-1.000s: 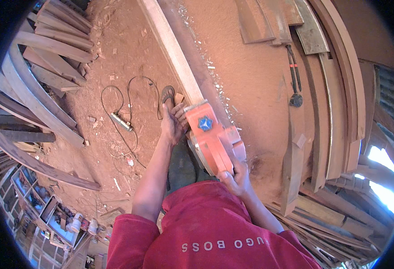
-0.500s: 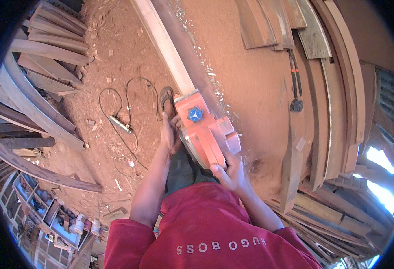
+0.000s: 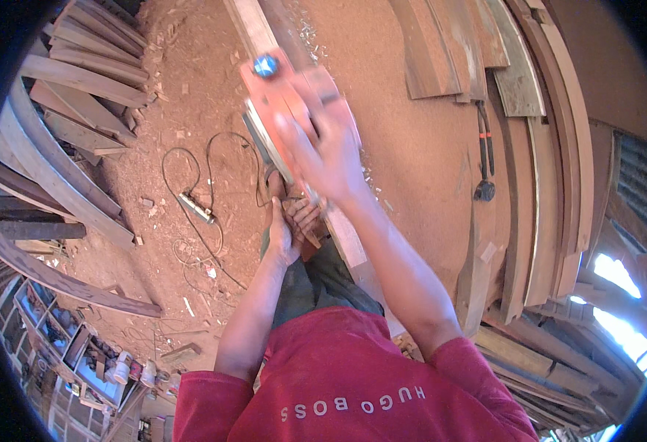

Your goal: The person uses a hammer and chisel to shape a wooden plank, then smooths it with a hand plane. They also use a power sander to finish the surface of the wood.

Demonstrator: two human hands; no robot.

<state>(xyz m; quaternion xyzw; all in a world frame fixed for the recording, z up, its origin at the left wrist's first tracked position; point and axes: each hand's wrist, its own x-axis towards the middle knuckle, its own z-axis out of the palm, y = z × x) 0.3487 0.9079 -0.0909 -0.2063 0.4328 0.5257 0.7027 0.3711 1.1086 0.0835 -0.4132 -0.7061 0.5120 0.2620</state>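
Over the long plank (image 3: 253, 29), the right hand (image 3: 331, 158) grips an orange planer (image 3: 294, 103) resting on it; lower down, the left hand (image 3: 283, 236) presses flat on the plank, holding nothing.

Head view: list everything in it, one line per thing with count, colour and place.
Power planer: one, orange with a blue knob, on the long plank at top centre.
Long plank: one, pale wood, runs from the top edge down toward the person.
Wood shavings: many, pale, beside the plank at the top.
Cable: one, dark, looped on the sawdust floor at left.
Stacked boards: several, grey-brown, upper left.
Curved boards: several, brown, along the right.
Hammer: one, dark with orange, right of centre.
Left hand: one, on the plank's near part.
Right hand: one, gripping the planer.
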